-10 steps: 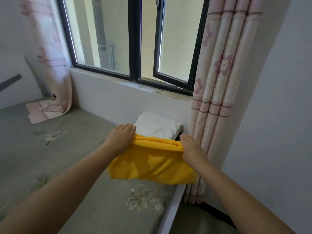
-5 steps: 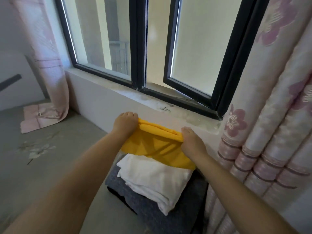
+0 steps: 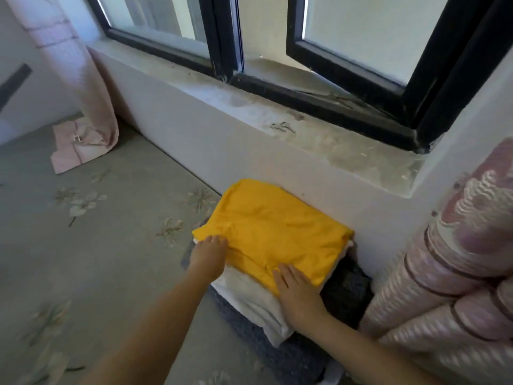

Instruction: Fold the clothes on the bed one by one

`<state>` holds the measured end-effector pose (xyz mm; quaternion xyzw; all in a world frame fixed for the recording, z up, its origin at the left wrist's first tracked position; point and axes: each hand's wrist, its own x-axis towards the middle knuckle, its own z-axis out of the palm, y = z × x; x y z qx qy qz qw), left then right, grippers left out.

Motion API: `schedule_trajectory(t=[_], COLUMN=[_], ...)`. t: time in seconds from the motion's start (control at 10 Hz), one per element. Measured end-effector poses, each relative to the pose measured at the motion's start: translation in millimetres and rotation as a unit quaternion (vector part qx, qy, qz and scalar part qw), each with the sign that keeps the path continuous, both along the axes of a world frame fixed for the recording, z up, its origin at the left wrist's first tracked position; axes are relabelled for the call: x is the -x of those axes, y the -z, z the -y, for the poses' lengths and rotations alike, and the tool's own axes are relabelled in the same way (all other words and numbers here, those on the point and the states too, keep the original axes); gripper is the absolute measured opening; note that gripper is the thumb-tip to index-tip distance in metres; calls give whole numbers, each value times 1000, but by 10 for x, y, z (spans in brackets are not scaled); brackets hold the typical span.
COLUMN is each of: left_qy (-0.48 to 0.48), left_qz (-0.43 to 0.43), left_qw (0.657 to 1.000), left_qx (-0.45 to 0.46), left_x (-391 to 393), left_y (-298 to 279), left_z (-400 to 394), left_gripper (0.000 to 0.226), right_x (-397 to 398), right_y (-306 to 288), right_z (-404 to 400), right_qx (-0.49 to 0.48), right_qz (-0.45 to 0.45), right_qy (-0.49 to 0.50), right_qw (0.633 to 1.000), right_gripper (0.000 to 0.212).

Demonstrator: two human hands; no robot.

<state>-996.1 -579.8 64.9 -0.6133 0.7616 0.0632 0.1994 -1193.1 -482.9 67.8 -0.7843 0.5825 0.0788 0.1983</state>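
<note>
Hands lie flat: left hand (image 3: 208,257) and right hand (image 3: 298,294), fingers straight, press the yellow cloth (image 3: 273,234) atop the white cloth (image 3: 249,297) and grey cloth (image 3: 277,354), a 3-layer stack on the bed (image 3: 111,259) against the wall (image 3: 222,140). Stack may slump if the yellow cloth, sitting off-centre, gets dragged as the hands lift. A dark item (image 3: 347,293) beside the curtain (image 3: 458,273) is unclear.

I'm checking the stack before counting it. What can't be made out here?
- Head view: the white garment is mostly covered by the folded yellow garment.
- The grey and black items underneath: type and number hidden by the pile.
- Left hand fingertips blurred; grip unclear.
- Right hand lies flat.
</note>
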Motion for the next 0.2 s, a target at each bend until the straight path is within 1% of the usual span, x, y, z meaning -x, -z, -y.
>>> schedule_trajectory(t=[0.1,0.2], left_qy=[36,59], left_qz=[-105,-166], left_qw=[994,984], left_qx=[-1,-14], left_x=[252,509], left_y=[44,35], left_z=[-42,-53], left_gripper=[47,50], right_x=[115,265], right_y=[-27,-140], right_z=[120,293], right_qx=[32,5], right_qz=[45,67], right_qy=[-1,-23], right_qw=[998,997], right_gripper=[62,33])
